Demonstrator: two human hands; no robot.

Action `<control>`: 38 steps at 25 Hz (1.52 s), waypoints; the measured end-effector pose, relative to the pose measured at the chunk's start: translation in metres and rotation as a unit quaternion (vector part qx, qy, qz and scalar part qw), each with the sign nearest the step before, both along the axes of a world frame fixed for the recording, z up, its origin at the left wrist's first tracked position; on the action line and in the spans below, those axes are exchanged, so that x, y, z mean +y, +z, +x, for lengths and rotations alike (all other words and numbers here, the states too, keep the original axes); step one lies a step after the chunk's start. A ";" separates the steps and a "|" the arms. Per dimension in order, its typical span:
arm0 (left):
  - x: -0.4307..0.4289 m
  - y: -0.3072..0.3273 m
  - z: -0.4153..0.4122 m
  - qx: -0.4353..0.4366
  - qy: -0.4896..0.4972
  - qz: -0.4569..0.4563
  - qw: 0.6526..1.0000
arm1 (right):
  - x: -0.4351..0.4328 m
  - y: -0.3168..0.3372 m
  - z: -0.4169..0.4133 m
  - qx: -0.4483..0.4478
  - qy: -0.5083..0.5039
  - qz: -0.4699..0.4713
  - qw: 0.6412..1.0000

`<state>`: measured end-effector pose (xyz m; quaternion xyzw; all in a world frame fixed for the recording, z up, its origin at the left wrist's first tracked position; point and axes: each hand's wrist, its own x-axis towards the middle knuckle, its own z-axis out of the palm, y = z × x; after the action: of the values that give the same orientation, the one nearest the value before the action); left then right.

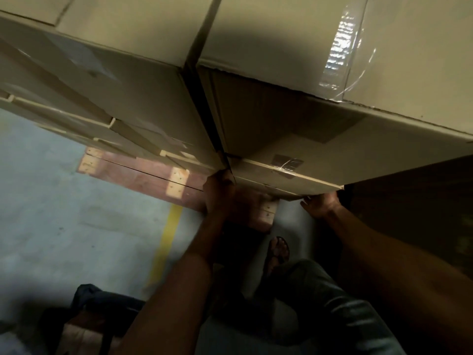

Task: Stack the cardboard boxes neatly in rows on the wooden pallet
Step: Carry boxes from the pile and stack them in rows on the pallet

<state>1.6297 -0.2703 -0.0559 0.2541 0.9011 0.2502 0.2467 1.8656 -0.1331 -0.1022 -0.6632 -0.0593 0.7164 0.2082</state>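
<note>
Left hand: the left hand [220, 194] clasps the near left corner of the bottom box [289, 176]. Its fingers bend up round the corner at the dark gap [202, 106]; the tips are blurred.
Right hand: the right hand [321, 204] is at the same box's near right corner, with its fingers hooked beneath the lower edge. How far they reach under is hidden.
Box position: the bottom box lies between the two hands, low on the wooden pallet [143, 172], with a larger upper box [294, 119] above it.
Neighbour: the next stack [128, 106] stands just beyond the left hand, across the narrow gap.
Step in hand: probably squaring the bottom box against the row.
Doing it well: push evenly with both hands, so the box slides straight and does not pivot about one corner. Close the gap on the left-hand side until the faces meet, and keep the near edge in line with the neighbour's.
Load: the weight above will likely make the box drag, so short, low shoves suit better than lifting.
Risks: fingers under the edge may be pinched when the box settles. The upper box could shift if jolted. A sandalled foot [277, 252] rests below the right hand, near the pallet corner.
</note>
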 end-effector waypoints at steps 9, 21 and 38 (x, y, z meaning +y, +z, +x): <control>-0.015 0.111 -0.032 -0.050 0.207 0.182 0.960 | -0.095 0.135 -0.110 0.013 0.200 0.008 0.980; -0.036 0.226 -0.157 -0.062 0.246 0.336 0.907 | -0.145 0.332 -0.201 -0.322 0.318 0.615 0.646; -0.023 0.225 -0.184 -0.068 0.251 0.362 0.895 | -0.078 0.376 -0.195 -0.418 0.559 0.607 0.380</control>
<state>1.4456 -0.2935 0.1687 0.0738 0.7630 0.6294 0.1275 1.6706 -0.2108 0.2740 -0.3919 -0.9152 0.0749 0.0563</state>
